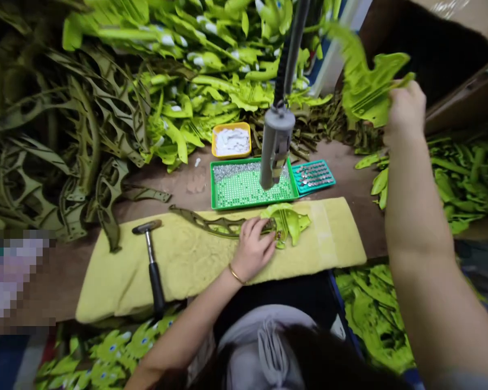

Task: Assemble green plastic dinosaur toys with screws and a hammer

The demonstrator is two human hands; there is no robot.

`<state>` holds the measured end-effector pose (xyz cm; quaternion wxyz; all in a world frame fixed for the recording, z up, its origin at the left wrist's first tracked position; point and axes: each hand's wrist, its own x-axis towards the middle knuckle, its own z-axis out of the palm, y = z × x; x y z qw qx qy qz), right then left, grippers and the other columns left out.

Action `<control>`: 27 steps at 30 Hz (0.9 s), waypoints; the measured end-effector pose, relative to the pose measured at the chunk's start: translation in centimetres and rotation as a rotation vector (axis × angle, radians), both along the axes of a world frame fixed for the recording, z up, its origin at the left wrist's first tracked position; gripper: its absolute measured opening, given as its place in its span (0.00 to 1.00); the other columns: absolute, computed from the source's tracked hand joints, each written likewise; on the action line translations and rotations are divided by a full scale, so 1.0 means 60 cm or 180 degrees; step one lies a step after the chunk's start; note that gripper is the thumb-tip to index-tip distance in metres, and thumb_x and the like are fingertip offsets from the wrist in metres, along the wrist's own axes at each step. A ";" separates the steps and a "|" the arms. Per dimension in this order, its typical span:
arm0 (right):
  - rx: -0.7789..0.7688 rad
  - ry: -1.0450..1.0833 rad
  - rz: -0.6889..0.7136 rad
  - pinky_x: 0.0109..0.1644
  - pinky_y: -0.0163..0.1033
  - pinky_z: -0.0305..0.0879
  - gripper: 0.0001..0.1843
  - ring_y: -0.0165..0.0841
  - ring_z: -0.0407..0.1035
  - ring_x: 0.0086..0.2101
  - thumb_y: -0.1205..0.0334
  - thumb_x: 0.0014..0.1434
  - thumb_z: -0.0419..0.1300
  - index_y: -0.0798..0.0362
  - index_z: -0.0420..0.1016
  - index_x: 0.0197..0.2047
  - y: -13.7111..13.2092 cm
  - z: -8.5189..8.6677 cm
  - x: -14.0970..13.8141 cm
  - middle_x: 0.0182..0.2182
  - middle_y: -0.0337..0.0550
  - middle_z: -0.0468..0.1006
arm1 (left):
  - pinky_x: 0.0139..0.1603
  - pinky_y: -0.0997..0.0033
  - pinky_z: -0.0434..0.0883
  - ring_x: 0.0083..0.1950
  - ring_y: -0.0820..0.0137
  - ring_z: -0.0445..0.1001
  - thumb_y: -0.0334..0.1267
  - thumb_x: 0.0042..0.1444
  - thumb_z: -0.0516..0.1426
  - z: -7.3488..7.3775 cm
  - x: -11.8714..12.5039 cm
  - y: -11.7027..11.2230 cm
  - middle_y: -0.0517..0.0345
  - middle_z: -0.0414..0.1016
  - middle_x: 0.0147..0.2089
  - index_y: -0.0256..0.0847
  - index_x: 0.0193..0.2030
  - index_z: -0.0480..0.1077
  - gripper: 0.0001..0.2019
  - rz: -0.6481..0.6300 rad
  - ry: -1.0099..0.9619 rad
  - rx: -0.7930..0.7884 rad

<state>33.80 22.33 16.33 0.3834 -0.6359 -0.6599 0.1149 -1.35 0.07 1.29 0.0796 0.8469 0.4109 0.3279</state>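
1. Here, at a crowded brown counter [187,187], a worker's left hand [255,249] bends its fingers closed over a long, curved, olive-green plastic piece with cut-out openings [211,225], seemingly steadying the end beside a lime-green, leaf-shaped plastic piece [290,219].
2. The right hand [406,108], raised at far right, clamps one edge of a jagged lime-green plastic part [370,89], probably because the rim pinches easily.
3. A folded yellow towel [195,271] lies beneath the left hand's pieces, likely as cushioning; a black-handled metal hammer [152,257] rests across it, presumably for easy reach.
4. A grey cylindrical power tool [278,130] hangs over the trays, apparently to stay handy.
5. Counted: two hands, one hammer, one hanging tool, one olive piece on the towel and three containers: a green perforated tray [239,189], a teal tray of small round-headed pieces [315,188] and a yellow tub of white bits [230,154]. The heaped olive-green parts [89,119] and lime-green parts [236,86] defy counting.
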 end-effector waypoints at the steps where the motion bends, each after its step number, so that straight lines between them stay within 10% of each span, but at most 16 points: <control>1: -0.0090 0.0677 -0.0079 0.35 0.39 0.66 0.33 0.36 0.74 0.45 0.49 0.65 0.33 0.52 0.77 0.39 -0.060 -0.013 0.011 0.58 0.48 0.71 | 0.59 0.44 0.64 0.61 0.51 0.62 0.35 0.57 0.57 0.000 -0.002 -0.004 0.38 0.70 0.55 0.37 0.44 0.76 0.10 0.0007 0.0109 -0.0040; 6: -0.0211 0.2117 0.0278 0.37 0.45 0.76 0.21 0.38 0.74 0.45 0.54 0.61 0.53 0.35 0.66 0.58 -0.350 -0.096 0.009 0.59 0.42 0.70 | 0.65 0.39 0.55 0.67 0.49 0.57 0.38 0.58 0.58 0.016 -0.016 -0.038 0.38 0.64 0.63 0.42 0.55 0.71 0.18 -0.0025 -0.0264 -0.0924; 10: -0.0424 0.0999 0.1507 0.51 0.53 0.72 0.20 0.43 0.70 0.52 0.62 0.60 0.56 0.40 0.72 0.55 -0.462 -0.127 -0.052 0.57 0.45 0.71 | 0.57 0.43 0.69 0.61 0.48 0.68 0.63 0.47 0.60 0.048 -0.017 -0.073 0.39 0.67 0.61 0.47 0.65 0.60 0.41 -0.0741 -0.2543 -0.2834; 14: -0.0427 -0.0711 0.2424 0.63 0.57 0.60 0.25 0.45 0.55 0.62 0.61 0.57 0.60 0.38 0.69 0.58 -0.475 -0.117 -0.127 0.64 0.44 0.61 | 0.44 0.52 0.78 0.47 0.55 0.78 0.63 0.53 0.55 0.074 -0.013 -0.078 0.45 0.77 0.51 0.42 0.51 0.70 0.28 -0.0096 -0.4566 -0.4384; 18: -0.0508 -0.0611 0.2156 0.64 0.61 0.57 0.43 0.51 0.46 0.66 0.46 0.55 0.61 0.43 0.49 0.69 -0.452 -0.128 -0.176 0.69 0.52 0.44 | 0.40 0.58 0.80 0.42 0.61 0.79 0.48 0.56 0.60 0.083 -0.014 -0.069 0.51 0.79 0.39 0.37 0.39 0.72 0.15 0.0851 -0.5000 -0.3933; 21: -0.0728 -0.0817 0.1766 0.62 0.60 0.60 0.45 0.50 0.52 0.64 0.52 0.59 0.57 0.47 0.37 0.71 -0.428 -0.146 -0.200 0.65 0.58 0.54 | 0.41 0.56 0.80 0.42 0.61 0.79 0.50 0.55 0.60 0.084 -0.015 -0.068 0.52 0.79 0.39 0.36 0.40 0.72 0.17 0.0963 -0.5017 -0.3476; 27: -0.0197 -0.1076 0.1534 0.56 0.56 0.66 0.37 0.48 0.65 0.53 0.57 0.55 0.57 0.53 0.55 0.67 -0.366 -0.181 -0.202 0.54 0.58 0.67 | 0.44 0.60 0.78 0.38 0.64 0.81 0.45 0.45 0.67 0.051 -0.054 -0.061 0.54 0.79 0.37 0.39 0.43 0.65 0.22 0.1371 -0.4676 -0.3410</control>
